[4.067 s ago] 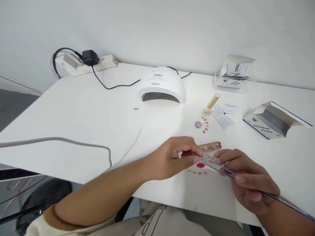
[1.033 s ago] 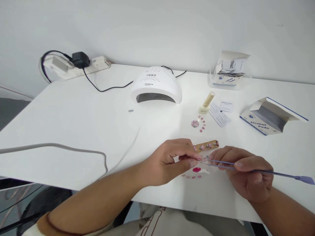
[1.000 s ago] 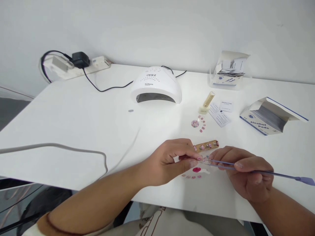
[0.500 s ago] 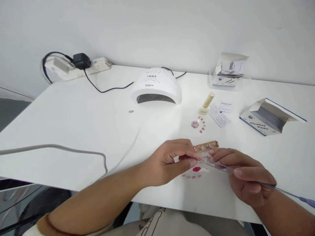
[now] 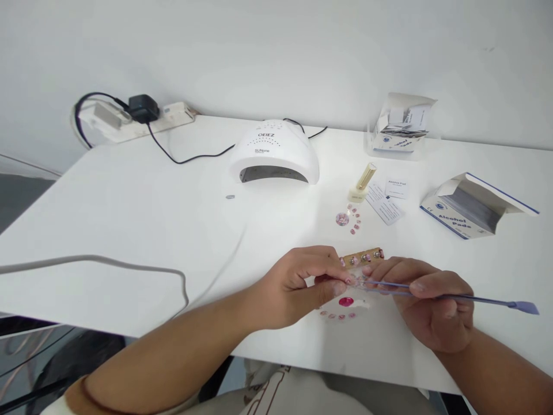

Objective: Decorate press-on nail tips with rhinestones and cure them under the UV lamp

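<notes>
My left hand (image 5: 313,285) pinches a small pink piece (image 5: 348,281), which looks like a false nail, between thumb and index finger. My right hand (image 5: 432,300) grips slim purple-blue tweezers (image 5: 469,298) with a flat spade-shaped end (image 5: 525,307). Their two prongs point left at the pinched piece; whether they touch it is too small to tell. Just beyond my fingertips lies a gold strip (image 5: 360,257) bearing several small pink pieces on it. Below the tweezers is a bright pink oval (image 5: 346,302), with a row of small pink pieces (image 5: 341,316) near it.
A white nail lamp (image 5: 276,151) stands at the back, its cable running to a power strip (image 5: 142,129). Toward the right are a gold-capped bottle (image 5: 363,183), sachets (image 5: 386,207), a round pink piece (image 5: 342,219) and two alcohol pad boxes (image 5: 460,216) (image 5: 400,138).
My right hand has shifted slightly left and upward. The tweezers lie flatter, their spade end now raised and farther left. My left hand stays almost still, still pinching the small pink piece.
</notes>
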The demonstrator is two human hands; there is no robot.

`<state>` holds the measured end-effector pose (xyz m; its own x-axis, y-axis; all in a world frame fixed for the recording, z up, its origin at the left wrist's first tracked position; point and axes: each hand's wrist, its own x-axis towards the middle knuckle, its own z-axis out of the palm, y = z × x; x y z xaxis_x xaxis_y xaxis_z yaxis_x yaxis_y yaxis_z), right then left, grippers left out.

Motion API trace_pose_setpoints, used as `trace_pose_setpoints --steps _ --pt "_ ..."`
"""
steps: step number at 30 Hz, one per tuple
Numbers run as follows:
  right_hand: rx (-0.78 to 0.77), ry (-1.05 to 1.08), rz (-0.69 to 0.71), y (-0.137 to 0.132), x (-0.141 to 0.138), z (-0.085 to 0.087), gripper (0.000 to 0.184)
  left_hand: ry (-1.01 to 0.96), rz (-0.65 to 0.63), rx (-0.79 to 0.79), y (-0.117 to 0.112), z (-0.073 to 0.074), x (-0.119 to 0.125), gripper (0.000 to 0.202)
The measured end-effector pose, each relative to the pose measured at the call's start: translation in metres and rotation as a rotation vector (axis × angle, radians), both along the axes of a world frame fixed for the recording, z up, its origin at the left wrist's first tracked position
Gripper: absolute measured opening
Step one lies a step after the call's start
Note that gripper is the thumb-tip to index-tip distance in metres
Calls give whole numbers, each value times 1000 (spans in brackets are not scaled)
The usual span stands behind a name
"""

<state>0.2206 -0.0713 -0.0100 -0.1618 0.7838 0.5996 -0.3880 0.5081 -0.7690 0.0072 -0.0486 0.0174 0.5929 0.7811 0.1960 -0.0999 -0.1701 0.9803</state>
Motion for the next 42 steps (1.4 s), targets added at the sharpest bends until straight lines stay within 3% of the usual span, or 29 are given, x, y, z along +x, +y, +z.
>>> trace_pose_setpoints --steps 5,14,34,42 --pt "-9 9 1 -1 0 -1 32 -5 -6 -8 0 1 0 21" --pt "108 -64 -6 0 5 -5 36 29 8 70 1 2 1 18" --pt "-99 60 58 1 0 -1 31 -19 -24 -29 -1 -1 -1 21" --pt "-69 36 6 -2 1 -2 31 6 -12 15 0 1 1 19"
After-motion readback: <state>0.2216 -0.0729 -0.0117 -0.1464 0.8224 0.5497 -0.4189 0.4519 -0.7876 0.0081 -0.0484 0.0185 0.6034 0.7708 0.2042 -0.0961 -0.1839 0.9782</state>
